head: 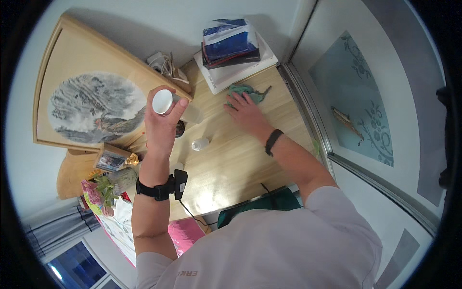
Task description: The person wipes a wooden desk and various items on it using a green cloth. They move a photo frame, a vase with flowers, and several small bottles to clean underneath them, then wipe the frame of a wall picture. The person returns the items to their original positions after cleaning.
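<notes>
Raised above the left part of the table, my left hand grips a white cylindrical container, its round white end facing up towards me. Whether that end is a lid or an open mouth is unclear. My right hand presses a crumpled green cloth against the wooden tabletop, fingers spread over it. Between my forearms stands a small white bottle. A translucent container and a dark round object are partly hidden behind my left hand.
Books and a blue package lie on a white box at the back. Left are a framed landscape painting, a small photo frame and a flower vase. A sliding door borders the right edge. A cable hangs from my left wrist device.
</notes>
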Demonstrator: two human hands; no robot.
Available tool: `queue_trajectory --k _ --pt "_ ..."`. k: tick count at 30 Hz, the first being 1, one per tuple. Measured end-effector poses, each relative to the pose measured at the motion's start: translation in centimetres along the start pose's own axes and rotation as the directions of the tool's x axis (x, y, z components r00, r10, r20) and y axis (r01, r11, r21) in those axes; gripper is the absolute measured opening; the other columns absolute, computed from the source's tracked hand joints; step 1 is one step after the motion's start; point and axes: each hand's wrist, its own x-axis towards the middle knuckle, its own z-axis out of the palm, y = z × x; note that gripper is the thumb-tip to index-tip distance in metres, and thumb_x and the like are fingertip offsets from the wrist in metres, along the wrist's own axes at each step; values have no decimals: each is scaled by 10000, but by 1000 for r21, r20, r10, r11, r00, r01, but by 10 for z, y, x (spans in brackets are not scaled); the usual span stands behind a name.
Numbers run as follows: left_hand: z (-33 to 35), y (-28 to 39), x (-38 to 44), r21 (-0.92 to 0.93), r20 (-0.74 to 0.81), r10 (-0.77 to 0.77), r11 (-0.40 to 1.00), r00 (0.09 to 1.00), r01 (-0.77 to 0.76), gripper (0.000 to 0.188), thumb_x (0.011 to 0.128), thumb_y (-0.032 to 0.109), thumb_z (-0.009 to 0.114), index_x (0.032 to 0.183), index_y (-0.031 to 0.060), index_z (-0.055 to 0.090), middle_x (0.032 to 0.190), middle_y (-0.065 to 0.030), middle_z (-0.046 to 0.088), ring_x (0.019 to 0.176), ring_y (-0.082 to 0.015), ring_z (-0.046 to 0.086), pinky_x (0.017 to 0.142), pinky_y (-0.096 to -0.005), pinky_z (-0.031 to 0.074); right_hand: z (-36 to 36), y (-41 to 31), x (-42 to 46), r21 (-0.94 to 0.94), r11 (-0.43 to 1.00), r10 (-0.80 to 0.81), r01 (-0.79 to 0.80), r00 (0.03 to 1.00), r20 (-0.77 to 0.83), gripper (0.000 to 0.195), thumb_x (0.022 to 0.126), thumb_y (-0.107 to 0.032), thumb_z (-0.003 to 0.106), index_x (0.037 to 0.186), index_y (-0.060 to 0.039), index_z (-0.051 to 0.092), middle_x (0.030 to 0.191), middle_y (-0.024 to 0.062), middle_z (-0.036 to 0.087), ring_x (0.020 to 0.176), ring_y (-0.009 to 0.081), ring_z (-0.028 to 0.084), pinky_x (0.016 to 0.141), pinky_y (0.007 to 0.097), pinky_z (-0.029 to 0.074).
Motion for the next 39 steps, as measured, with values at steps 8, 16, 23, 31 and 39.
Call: queue_trajectory --k 8,16,23,31,39 --pt "17 -40 27 125 -82 -78 988 994 88 409 791 146 847 1109 51 608 961 -9 643 867 -92 605 769 -254 503 -36 67 -28 -188 962 210 -200 977 34 389 895 -150 559 1276 -74 587 1394 108 526 1340 297 442 1124 453 356" --pt "22 -91 64 252 -131 -43 965 990 75 509 725 217 890 1107 21 617 884 -48 682 804 -143 646 748 -303 529 -64 82 -75 -78 929 360 -363 932 -43 412 808 -81 664 1216 -122 625 1316 35 569 1135 295 531 978 432 454" --pt "32 -94 68 459 -159 -77 877 984 143 552 725 274 882 1140 29 615 919 -85 710 801 -165 668 740 -321 536 -92 21 -185 -81 960 277 -266 948 160 422 791 -99 681 1207 -149 638 1300 35 580 1080 282 548 901 437 491" --pt "33 -95 75 548 -163 -68 824 984 148 648 694 382 891 1174 39 620 966 -110 711 861 -208 691 783 -350 541 -111 -24 -120 291 931 191 -222 973 130 408 794 -107 685 1197 -145 637 1233 86 598 1057 336 563 908 440 502" --pt "19 -85 64 560 -34 -37 827 999 50 780 695 354 895 1314 44 538 1164 -132 663 1071 -226 648 908 -357 517 -24 -4 -44 49 984 172 -173 985 12 433 762 -70 680 1190 -111 627 1241 117 593 1128 327 530 966 428 467"
